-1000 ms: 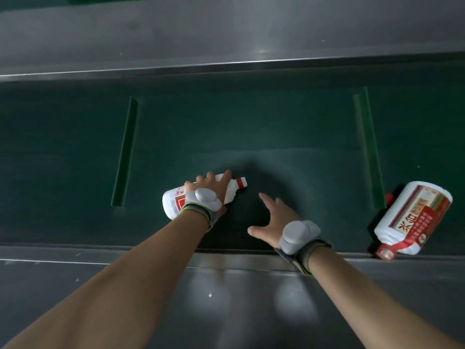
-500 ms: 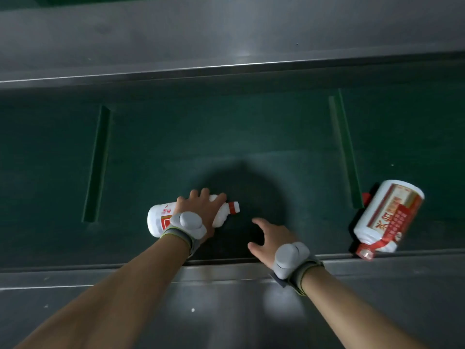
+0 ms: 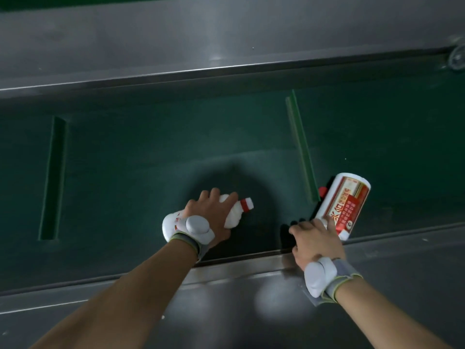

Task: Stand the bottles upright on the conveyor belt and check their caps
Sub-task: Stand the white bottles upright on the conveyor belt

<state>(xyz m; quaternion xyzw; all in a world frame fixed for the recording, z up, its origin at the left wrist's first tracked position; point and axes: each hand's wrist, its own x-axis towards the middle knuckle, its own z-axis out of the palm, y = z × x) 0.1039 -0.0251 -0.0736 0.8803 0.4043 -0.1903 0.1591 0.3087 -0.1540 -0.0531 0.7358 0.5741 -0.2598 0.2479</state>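
Note:
A small white bottle (image 3: pixel 233 215) with a red cap (image 3: pixel 246 204) lies on its side on the dark green conveyor belt (image 3: pixel 151 159), cap pointing right. My left hand (image 3: pixel 208 215) is wrapped over its middle, hiding most of the body. A larger white bottle with a red and gold label (image 3: pixel 346 201) lies tilted near the belt's near edge, flat base toward the upper right. My right hand (image 3: pixel 317 240) rests its fingertips on that bottle's lower end, thumb spread to the left. Its neck end is hidden under the fingers.
Two raised green cleats cross the belt, one at the left (image 3: pixel 52 177) and one just beyond the labelled bottle (image 3: pixel 302 149). A grey metal rail (image 3: pixel 251 267) runs along the near edge and another (image 3: pixel 226 69) along the far edge.
My right hand has moved right and reached the labelled bottle's lower end. My left hand keeps its hold on the small bottle. The labelled bottle and the cleats have shifted left in view.

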